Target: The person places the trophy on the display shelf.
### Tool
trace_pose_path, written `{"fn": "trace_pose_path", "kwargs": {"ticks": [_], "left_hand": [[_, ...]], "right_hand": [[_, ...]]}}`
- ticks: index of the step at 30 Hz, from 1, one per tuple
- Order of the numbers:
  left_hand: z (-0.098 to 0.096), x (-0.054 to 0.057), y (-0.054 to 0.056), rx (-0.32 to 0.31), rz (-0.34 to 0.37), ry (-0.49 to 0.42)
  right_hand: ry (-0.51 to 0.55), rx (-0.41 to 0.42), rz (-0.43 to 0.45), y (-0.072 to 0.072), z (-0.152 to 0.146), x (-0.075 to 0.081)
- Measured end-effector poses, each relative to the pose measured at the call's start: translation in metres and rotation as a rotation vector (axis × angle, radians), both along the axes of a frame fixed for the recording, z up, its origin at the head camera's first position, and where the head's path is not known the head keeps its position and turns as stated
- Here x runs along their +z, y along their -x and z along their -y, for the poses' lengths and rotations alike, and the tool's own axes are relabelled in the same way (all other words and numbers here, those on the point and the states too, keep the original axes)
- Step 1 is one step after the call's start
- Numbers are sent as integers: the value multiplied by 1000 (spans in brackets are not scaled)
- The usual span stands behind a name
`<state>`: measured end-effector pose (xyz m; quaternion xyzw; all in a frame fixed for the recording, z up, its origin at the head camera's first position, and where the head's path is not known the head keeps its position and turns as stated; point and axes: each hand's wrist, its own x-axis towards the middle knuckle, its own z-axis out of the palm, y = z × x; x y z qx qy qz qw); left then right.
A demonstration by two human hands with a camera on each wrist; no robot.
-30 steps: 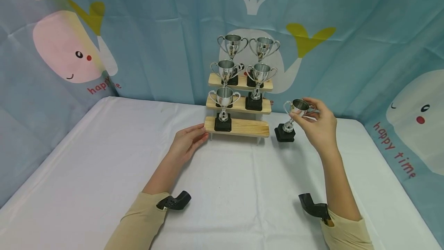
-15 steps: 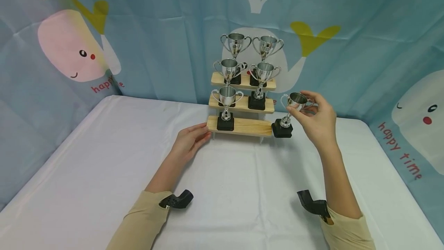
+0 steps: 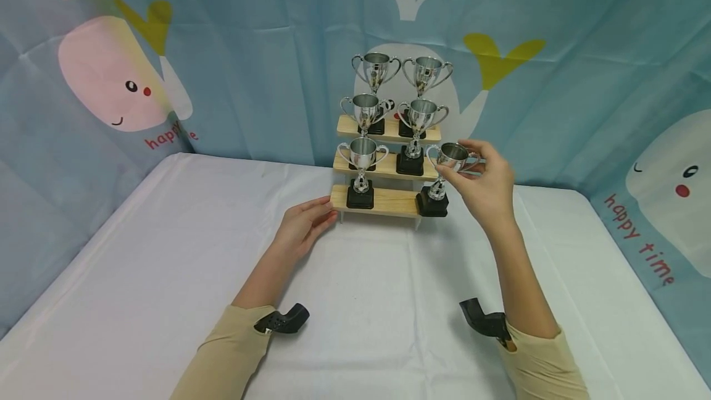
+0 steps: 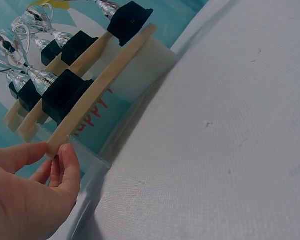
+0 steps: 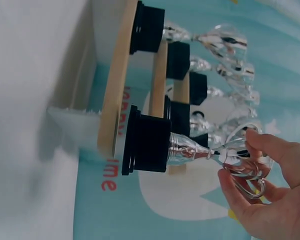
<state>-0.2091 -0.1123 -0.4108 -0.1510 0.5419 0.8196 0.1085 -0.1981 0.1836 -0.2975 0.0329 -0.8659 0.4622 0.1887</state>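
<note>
A small silver trophy cup [image 3: 437,189] with a black base is held by my right hand [image 3: 482,185], thumb and fingers pinching its cup near one handle. Its base [image 5: 149,144] is at the right end of the lowest plank, overhanging it; whether it touches the wood I cannot tell. My left hand [image 3: 302,227] pinches the left end of that plank [image 4: 97,92], part of a three-step wooden display stand [image 3: 393,200]. Another trophy [image 3: 361,171] stands upright on the left of the lowest step.
Several more matching trophies stand in pairs on the middle and top steps, such as the right middle trophy [image 3: 413,141]. Close behind the stand hangs a blue curtain [image 3: 250,79] with whale prints. A white cloth [image 3: 355,301] covers the table.
My right hand has carried the trophy leftward, from beside the stand to the right end of its lowest step. My left hand keeps its hold on the plank.
</note>
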Motion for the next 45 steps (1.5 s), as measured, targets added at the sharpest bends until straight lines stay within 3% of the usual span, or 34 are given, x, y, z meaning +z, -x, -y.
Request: {"fn": "trace_pose_path", "kwargs": {"ticks": [25,45], "left_hand": [[1,-1,0,-10,-19,-10],[0,0,-1,-7,-27,8]], "right_hand": [[-14,20,-22,14,38,-3],[-8,10,-34,12,45,-11]]}}
